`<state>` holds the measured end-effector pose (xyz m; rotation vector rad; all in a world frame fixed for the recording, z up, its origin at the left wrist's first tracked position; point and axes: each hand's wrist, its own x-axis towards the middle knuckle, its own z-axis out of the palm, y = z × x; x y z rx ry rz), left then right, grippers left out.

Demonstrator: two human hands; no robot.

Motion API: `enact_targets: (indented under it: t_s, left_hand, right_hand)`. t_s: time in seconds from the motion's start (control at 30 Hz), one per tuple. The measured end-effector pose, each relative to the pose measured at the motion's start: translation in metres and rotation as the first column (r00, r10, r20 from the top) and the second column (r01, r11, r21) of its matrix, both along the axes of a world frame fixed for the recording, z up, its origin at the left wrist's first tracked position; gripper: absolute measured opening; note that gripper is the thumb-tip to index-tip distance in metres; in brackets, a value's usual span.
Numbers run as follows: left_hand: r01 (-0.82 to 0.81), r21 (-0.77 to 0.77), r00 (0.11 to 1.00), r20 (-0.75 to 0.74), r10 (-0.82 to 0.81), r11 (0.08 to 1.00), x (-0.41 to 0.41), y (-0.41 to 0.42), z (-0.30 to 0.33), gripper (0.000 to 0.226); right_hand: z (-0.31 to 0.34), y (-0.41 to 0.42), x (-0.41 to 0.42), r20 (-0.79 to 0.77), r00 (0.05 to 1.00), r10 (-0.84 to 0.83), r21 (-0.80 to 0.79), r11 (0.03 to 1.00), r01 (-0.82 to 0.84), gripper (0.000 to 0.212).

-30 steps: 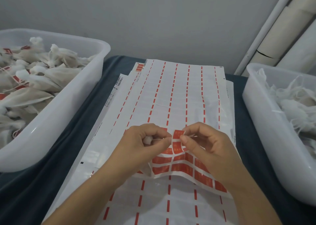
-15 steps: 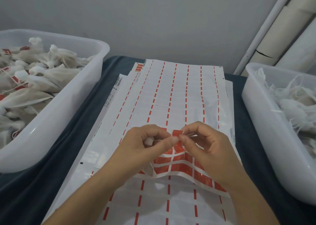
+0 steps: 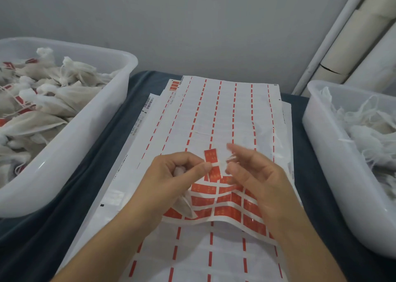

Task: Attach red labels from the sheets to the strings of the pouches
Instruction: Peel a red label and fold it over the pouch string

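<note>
Our left hand (image 3: 177,174) pinches the white pouch string (image 3: 218,164) bearing a small red paper label (image 3: 211,156), while our right hand (image 3: 255,178) hovers just beside it, fingers spread.

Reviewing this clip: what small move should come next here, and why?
Probably fold the red label shut over the string. The left hand pinches string and pouch, the label stands open across it, and the right hand is blurred, fingers apart.

Left hand (image 3: 180,174) pinches string (image 3: 218,164) bearing red label (image 3: 211,156).
</note>
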<state>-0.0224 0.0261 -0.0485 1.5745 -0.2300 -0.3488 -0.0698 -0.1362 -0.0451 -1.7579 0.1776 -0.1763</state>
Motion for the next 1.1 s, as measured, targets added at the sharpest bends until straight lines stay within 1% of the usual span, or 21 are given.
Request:
enact_targets:
  t_s: [0.1, 0.2, 0.27, 0.33, 0.4, 0.43, 0.5, 0.53, 0.57, 0.63, 0.67, 0.7, 0.77, 0.8, 0.83, 0.87, 0.93, 0.97, 1.03, 1.07, 1.1]
  left_hand:
    - [0.01, 0.006, 0.999, 0.033, -0.01, 1.0, -0.002, -0.002, 0.0, 0.027]
    - [0.033, 0.024, 0.996, 0.087, -0.034, 0.999, -0.003, -0.004, -0.002, 0.029]
    - [0.017, 0.051, 0.992, 0.121, -0.023, 0.999, -0.003, -0.005, -0.003, 0.03]
    - [-0.019, 0.104, 0.988, 0.155, 0.003, 0.994, -0.003, -0.006, -0.005, 0.025]
    - [-0.067, 0.186, 0.97, 0.243, 0.02, 0.98, -0.004, -0.008, -0.007, 0.018]
    - [-0.092, 0.213, 0.951, 0.308, 0.022, 0.973, -0.005, -0.008, -0.008, 0.019]
    - [-0.168, 0.251, 0.893, 0.449, 0.039, 0.953, -0.006, -0.01, -0.012, 0.044]
    - [-0.217, 0.265, 0.856, 0.515, 0.053, 0.939, -0.007, -0.011, -0.012, 0.053]
    - [-0.26, 0.277, 0.803, 0.593, 0.048, 0.925, -0.007, -0.01, -0.012, 0.055]
    - [-0.334, 0.303, 0.651, 0.759, -0.014, 0.893, -0.009, -0.01, -0.012, 0.046]
    - [-0.355, 0.301, 0.573, 0.818, -0.049, 0.885, -0.01, -0.01, -0.013, 0.039]
    - [-0.343, 0.288, 0.525, 0.848, -0.071, 0.894, -0.011, -0.01, -0.015, 0.032]
    - [-0.288, 0.283, 0.513, 0.852, -0.102, 0.915, -0.011, -0.008, -0.017, 0.017]
    - [-0.303, 0.301, 0.49, 0.863, -0.123, 0.904, -0.012, -0.008, -0.016, 0.022]
    - [-0.303, 0.322, 0.488, 0.861, -0.144, 0.897, -0.012, -0.008, -0.017, 0.028]
    - [-0.323, 0.311, 0.46, 0.877, -0.139, 0.894, -0.011, -0.008, -0.018, 0.029]
    - [-0.351, 0.267, 0.461, 0.883, -0.082, 0.898, -0.009, -0.008, -0.019, 0.025]
    - [-0.34, 0.256, 0.471, 0.879, -0.072, 0.905, -0.009, -0.008, -0.02, 0.025]
    - [-0.338, 0.244, 0.481, 0.875, -0.056, 0.909, -0.008, -0.009, -0.021, 0.025]
    - [-0.343, 0.249, 0.485, 0.873, -0.056, 0.906, -0.009, -0.01, -0.022, 0.029]
    - [-0.329, 0.258, 0.513, 0.856, -0.057, 0.909, -0.009, -0.01, -0.022, 0.031]
  right_hand:
    - [-0.006, 0.006, 0.0, -0.063, 0.997, 0.04, 0.105, 0.994, -0.033, 0.036]
    - [-0.009, 0.005, 0.001, -0.06, 0.998, 0.021, 0.12, 0.993, -0.014, 0.031]
    - [-0.009, 0.004, 0.002, -0.047, 0.999, -0.002, 0.118, 0.993, 0.007, 0.027]
    - [-0.008, 0.004, 0.001, -0.041, 0.999, -0.019, 0.096, 0.995, 0.023, 0.026]
    - [-0.008, 0.004, 0.001, -0.042, 0.998, -0.044, 0.047, 0.998, 0.046, 0.027]
    - [-0.008, 0.004, 0.001, -0.047, 0.997, -0.06, 0.018, 0.998, 0.061, 0.028]
    - [-0.008, 0.004, 0.0, -0.071, 0.994, -0.088, -0.015, 0.996, 0.087, 0.03]
    - [-0.009, 0.004, 0.0, -0.091, 0.991, -0.097, -0.014, 0.995, 0.096, 0.031]
    - [-0.008, 0.004, 0.0, -0.112, 0.989, -0.099, -0.008, 0.995, 0.098, 0.032]
    - [-0.007, 0.004, -0.001, -0.139, 0.987, -0.076, 0.002, 0.997, 0.078, 0.033]
    - [-0.005, 0.005, -0.001, -0.139, 0.988, -0.06, 0.001, 0.998, 0.061, 0.033]
    - [-0.004, 0.005, -0.002, -0.135, 0.99, -0.049, -0.008, 0.999, 0.048, 0.032]
    - [-0.003, 0.004, -0.002, -0.123, 0.991, -0.046, -0.061, 0.997, 0.039, 0.03]
    - [-0.002, 0.003, -0.002, -0.116, 0.992, -0.051, -0.089, 0.995, 0.041, 0.028]
    - [-0.002, 0.003, -0.002, -0.108, 0.992, -0.058, -0.104, 0.993, 0.047, 0.027]
    - [-0.002, 0.002, -0.002, -0.1, 0.993, -0.065, -0.107, 0.993, 0.055, 0.027]
    - [-0.001, 0.003, -0.002, -0.077, 0.994, -0.081, -0.131, 0.989, 0.07, 0.028]
    - [-0.001, 0.003, -0.003, -0.056, 0.994, -0.091, -0.17, 0.982, 0.081, 0.028]
    - [-0.001, 0.004, -0.003, 0.022, 0.993, -0.119, -0.285, 0.951, 0.121, 0.023]
    - [0.0, 0.003, -0.003, 0.066, 0.989, -0.133, -0.322, 0.935, 0.147, 0.02]
    - [0.001, 0.003, -0.004, 0.103, 0.983, -0.152, -0.318, 0.932, 0.177, 0.018]
